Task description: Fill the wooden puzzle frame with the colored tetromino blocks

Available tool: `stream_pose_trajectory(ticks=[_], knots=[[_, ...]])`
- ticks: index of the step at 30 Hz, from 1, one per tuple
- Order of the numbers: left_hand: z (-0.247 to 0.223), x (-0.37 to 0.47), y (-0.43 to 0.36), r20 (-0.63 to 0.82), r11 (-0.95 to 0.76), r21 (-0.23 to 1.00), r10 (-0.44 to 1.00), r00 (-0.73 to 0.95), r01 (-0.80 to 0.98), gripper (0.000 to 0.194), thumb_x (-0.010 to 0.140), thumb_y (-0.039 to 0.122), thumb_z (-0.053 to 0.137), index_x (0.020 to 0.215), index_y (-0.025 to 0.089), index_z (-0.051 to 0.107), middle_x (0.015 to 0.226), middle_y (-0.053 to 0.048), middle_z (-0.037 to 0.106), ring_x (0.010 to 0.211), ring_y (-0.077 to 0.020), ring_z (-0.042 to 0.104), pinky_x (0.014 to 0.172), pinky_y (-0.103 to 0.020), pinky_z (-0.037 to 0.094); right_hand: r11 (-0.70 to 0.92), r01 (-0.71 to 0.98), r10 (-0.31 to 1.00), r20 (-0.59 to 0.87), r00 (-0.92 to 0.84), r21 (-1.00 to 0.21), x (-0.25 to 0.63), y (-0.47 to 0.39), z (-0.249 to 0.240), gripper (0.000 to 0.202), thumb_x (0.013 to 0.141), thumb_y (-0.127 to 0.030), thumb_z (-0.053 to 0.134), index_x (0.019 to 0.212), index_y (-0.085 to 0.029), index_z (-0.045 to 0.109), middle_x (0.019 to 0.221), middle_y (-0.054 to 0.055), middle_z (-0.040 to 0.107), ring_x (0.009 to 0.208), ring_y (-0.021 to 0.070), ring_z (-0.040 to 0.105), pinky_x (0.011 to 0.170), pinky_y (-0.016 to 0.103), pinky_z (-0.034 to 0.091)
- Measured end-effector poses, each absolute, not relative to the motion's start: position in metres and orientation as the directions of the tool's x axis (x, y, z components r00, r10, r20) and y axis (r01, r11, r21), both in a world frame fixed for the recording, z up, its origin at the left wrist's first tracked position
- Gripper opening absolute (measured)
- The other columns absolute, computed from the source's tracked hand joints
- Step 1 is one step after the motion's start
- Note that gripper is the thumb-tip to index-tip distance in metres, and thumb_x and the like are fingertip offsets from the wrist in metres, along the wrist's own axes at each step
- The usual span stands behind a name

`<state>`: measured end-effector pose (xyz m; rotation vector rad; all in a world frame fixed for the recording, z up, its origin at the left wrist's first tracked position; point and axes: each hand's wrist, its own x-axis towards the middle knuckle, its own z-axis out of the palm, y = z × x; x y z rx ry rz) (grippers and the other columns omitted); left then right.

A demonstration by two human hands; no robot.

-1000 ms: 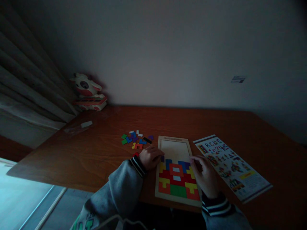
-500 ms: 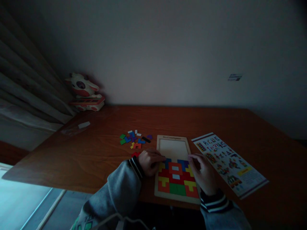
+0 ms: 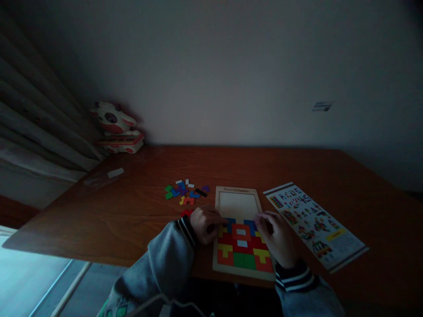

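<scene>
A pale wooden puzzle tray (image 3: 236,190) lies in front of me, its lower part filled with coloured pieces, its upper part bare. Among them are an orange ring-shaped piece (image 3: 234,232) and a green block (image 3: 244,261). My left hand (image 3: 206,223) rests on the tray's left edge, its index finger touching the blue piece (image 3: 231,223) there; its other fingers are curled. On the right side, my right hand (image 3: 276,233) has thumb and fingertips near the blue piece (image 3: 250,226) at the upper right of the pattern. Whether either hand grips anything is too dark to tell.
Several loose coloured pieces (image 3: 175,193) lie left of the tray, with a red piece (image 3: 187,212) beside my left hand. A printed sheet (image 3: 317,226) lies to the right. A cow-shaped toy (image 3: 119,127) stands at the back left, near a curtain (image 3: 39,119).
My right hand has moved slightly left, its fingertips now over the blue piece's right part. My left index finger has shifted a little on the tray.
</scene>
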<state>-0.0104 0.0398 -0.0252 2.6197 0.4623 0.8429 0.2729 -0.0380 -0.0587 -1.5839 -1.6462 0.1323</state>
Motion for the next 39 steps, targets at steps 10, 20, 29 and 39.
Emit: stream_pose_trajectory(ticks=[10,20,29,39], knots=[[-0.022,-0.010,0.040,0.485,-0.892,0.411,0.390,0.783,0.190,0.043,0.072,0.018,0.053,0.110,0.019,0.071,0.090,-0.008,0.076,0.083,-0.0219,0.070,0.080,-0.036,0.058,0.206,0.792,0.879,0.465,0.109,-0.575,0.271,-0.038,-0.058,0.031,0.090,-0.050,0.059,0.093,-0.022,0.070,0.101,0.010,0.063,0.098,0.0260,0.061,0.088,0.044,0.051],[-0.021,-0.009,0.040,0.413,-0.906,0.394,0.325,0.851,0.154,0.054,0.069,0.014,0.053,0.122,0.020,0.063,0.109,-0.007,0.074,0.110,-0.0246,0.065,0.100,-0.041,0.052,0.218,0.813,0.874,0.478,0.083,-0.540,0.273,-0.037,-0.063,0.034,0.089,-0.054,0.060,0.094,-0.022,0.069,0.101,0.010,0.062,0.095,0.0252,0.062,0.087,0.043,0.052],[-0.027,-0.007,0.037,0.411,-0.905,0.372,0.361,0.837,0.207,0.045,0.069,0.018,0.053,0.112,0.019,0.067,0.095,-0.008,0.075,0.102,-0.0239,0.066,0.095,-0.039,0.053,0.226,0.813,0.877,0.476,0.070,-0.537,0.274,-0.037,-0.063,0.035,0.089,-0.055,0.058,0.097,-0.022,0.070,0.103,0.010,0.062,0.098,0.0259,0.061,0.089,0.045,0.051],[0.002,-0.022,0.044,0.557,-0.854,0.308,0.519,0.649,0.419,0.036,0.088,0.021,0.051,0.122,0.020,0.063,0.118,-0.010,0.070,0.107,-0.0242,0.063,0.095,-0.041,0.051,0.202,0.775,0.887,0.447,0.114,-0.599,0.277,-0.037,-0.063,0.036,0.092,-0.053,0.053,0.095,-0.021,0.069,0.099,0.010,0.065,0.093,0.0259,0.063,0.084,0.044,0.052]])
